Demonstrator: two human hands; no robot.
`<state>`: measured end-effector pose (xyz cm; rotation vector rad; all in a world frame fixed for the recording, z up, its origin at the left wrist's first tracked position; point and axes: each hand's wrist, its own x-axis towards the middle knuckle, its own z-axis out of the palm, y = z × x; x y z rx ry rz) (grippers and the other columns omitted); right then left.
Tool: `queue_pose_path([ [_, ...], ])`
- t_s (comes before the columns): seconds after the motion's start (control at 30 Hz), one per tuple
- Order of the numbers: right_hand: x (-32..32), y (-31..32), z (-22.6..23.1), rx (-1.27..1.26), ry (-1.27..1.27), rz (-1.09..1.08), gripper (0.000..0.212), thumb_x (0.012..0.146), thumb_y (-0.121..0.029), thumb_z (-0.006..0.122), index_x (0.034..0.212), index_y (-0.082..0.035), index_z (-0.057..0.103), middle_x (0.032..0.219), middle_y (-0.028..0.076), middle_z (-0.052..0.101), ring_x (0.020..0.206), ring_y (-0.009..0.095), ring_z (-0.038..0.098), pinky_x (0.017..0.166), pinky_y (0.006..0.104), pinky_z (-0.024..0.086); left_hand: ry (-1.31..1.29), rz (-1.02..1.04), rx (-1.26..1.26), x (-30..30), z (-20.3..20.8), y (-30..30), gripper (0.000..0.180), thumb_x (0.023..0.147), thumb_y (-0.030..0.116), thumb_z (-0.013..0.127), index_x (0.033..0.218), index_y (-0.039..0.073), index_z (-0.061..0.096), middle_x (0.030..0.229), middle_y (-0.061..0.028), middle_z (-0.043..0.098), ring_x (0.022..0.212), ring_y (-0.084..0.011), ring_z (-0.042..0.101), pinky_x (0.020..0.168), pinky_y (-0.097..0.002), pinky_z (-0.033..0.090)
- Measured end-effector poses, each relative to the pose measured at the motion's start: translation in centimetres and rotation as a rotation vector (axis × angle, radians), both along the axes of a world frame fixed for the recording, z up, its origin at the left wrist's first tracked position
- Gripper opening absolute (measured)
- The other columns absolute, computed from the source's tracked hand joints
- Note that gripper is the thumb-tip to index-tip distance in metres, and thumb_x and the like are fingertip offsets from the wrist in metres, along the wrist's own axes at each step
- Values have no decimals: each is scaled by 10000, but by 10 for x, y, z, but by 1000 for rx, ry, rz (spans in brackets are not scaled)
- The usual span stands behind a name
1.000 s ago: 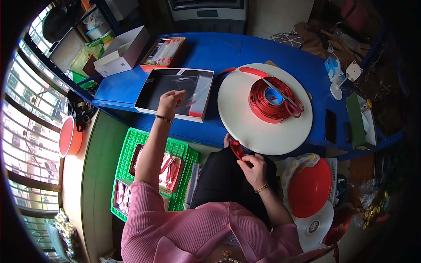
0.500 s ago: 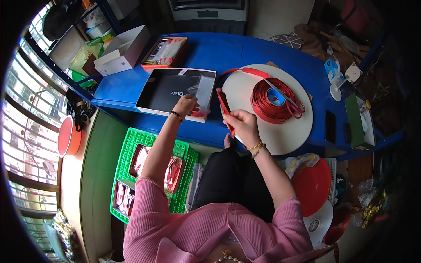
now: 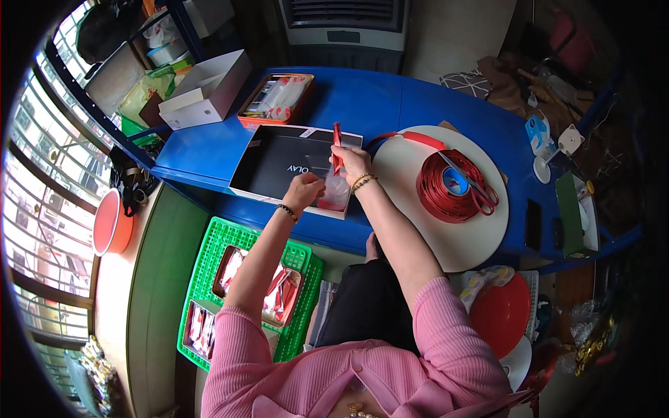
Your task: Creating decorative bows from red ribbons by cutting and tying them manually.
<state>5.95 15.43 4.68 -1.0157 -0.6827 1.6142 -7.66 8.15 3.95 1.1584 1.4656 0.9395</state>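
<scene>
My right hand (image 3: 352, 161) pinches a folded piece of red ribbon (image 3: 337, 148), held upright over a shallow black box with a white rim (image 3: 268, 164). Just left of it, my left hand (image 3: 304, 193) is closed, its fingertips at the edge of a clear plastic bag (image 3: 337, 189) at the box's right side. A big roll of red ribbon (image 3: 435, 189) with a blue core lies on a round cream board (image 3: 397, 226). Scissors (image 3: 482, 195) with red handles rest on the roll, and a loose ribbon end (image 3: 423, 141) trails leftward from it.
On the blue table (image 3: 362, 94) stand an orange tray of packets (image 3: 279, 99), a white box (image 3: 205, 90) and a green box (image 3: 573, 209). A phone (image 3: 533, 224) lies at the right. Below left, a green crate (image 3: 306, 306) holds trays; a red stool (image 3: 502, 313) stands below right.
My right hand has moved up and left with the red ribbon piece, from the board's edge to over the black box. My left hand has lowered slightly. The view has shifted a little.
</scene>
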Motion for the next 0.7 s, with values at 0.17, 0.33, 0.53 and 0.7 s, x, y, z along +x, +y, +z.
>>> queue_pose_path([
  [0.17,-25,-3,-16,-74,-223,70,164,724,-108,717,751,-1,596,672,79,622,525,148,592,432,255,436,67,255,453,-43,31,-43,97,813,90,650,780,6,615,702,6,585,660,-45,504,579,-215,393],
  [0.33,-27,-11,-18,29,-378,42,155,712,-90,717,675,-11,589,607,62,602,491,132,586,429,242,451,-99,335,465,-37,81,-105,143,844,135,602,842,-1,643,831,-38,642,808,-98,563,766,-232,411],
  [0.53,24,-50,16,363,-416,272,158,781,-119,677,810,23,614,703,54,621,548,78,548,484,205,411,-296,427,311,-41,42,-116,168,833,225,636,777,68,614,799,-31,647,776,-96,569,745,-244,403],
  [0.7,98,-153,38,682,-753,240,135,741,-105,693,769,1,615,681,51,630,555,98,571,514,234,447,-395,411,216,-21,20,-124,192,822,256,654,726,108,577,789,-29,644,771,-96,580,748,-253,404],
])
